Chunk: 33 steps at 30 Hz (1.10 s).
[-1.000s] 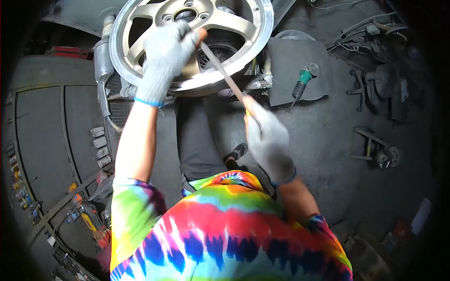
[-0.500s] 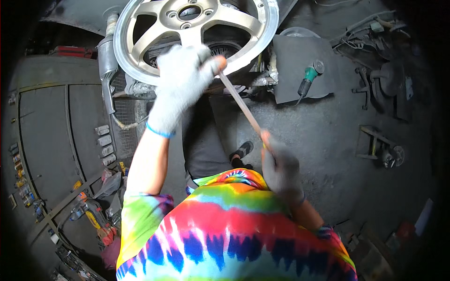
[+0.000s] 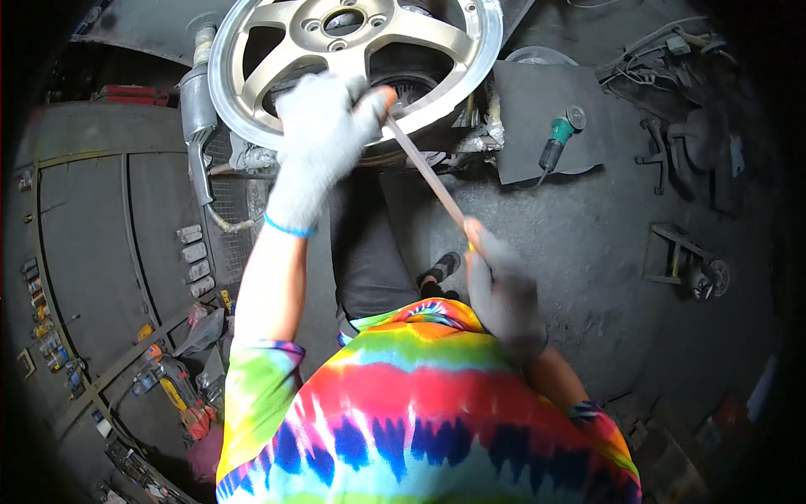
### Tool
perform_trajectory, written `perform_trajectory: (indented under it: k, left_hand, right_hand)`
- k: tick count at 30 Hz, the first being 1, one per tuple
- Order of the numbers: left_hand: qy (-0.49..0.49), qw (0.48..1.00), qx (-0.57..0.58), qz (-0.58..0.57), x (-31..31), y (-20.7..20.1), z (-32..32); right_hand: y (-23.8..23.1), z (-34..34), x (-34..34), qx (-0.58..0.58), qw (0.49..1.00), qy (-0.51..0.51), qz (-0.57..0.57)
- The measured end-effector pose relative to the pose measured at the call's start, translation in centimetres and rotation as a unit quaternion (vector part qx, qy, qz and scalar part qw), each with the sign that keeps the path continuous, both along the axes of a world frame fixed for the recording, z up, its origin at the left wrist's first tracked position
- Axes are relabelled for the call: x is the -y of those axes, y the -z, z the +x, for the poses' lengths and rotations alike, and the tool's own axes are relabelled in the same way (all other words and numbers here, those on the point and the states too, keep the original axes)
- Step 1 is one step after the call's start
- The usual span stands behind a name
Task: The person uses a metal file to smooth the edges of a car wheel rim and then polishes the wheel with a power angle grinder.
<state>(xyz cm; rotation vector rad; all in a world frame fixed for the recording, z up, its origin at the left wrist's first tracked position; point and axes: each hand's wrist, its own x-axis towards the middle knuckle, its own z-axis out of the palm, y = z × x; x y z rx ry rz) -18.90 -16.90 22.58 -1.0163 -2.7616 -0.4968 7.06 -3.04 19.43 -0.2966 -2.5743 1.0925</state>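
The right hand point(image 3: 506, 298) is closed around the low end of a long thin stick point(image 3: 426, 174). The left hand point(image 3: 323, 130) grips the top end and hides part of the wheel rim's point(image 3: 361, 38) near round edge. Right of the hands is open floor point(image 3: 579, 244), up to a flat sheet point(image 3: 522, 101) with a green grinder point(image 3: 561, 134) on it.

Room over floor point(image 3: 588, 252) at right; wheel point(image 3: 345, 62) blocks ahead; 1 strip point(image 3: 426, 171) slants across middle.
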Motion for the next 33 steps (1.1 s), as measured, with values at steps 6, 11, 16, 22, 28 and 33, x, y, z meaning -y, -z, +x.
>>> perform_trajectory:
  k: [6, 11, 16, 22, 28, 33]
  left_hand:
    - [-0.050, 0.991, 0.087, 0.083, 0.6, 1.2, -4.7]
    - [0.027, 0.999, -0.023, 0.001, -0.4, 0.8, 1.4]
    - [-0.028, 0.996, -0.007, 0.088, -0.5, 2.1, -6.2]
    - [0.017, 0.999, -0.040, 0.013, -0.7, 1.4, 1.9]
    - [-0.029, 0.997, -0.040, 0.052, -0.2, 2.3, -5.9]
    - [0.027, 0.998, -0.052, -0.019, -0.7, 0.3, 1.4]
  right_hand:
    - [-0.7, -4.2, 0.9, 0.011, 1.000, 0.007, 0.012]
    - [-1.2, 2.1, 0.9, 0.065, 0.989, 0.011, -0.132]
    - [-0.5, -5.9, -0.2, -0.054, 0.997, 0.008, 0.052]
    - [-4.1, 1.9, 0.2, 0.080, 0.996, -0.012, -0.027]
    - [-2.1, -5.9, -0.3, -0.001, 0.998, -0.013, 0.057]
    - [-2.5, 2.2, -0.1, 0.056, 0.994, -0.015, -0.090]
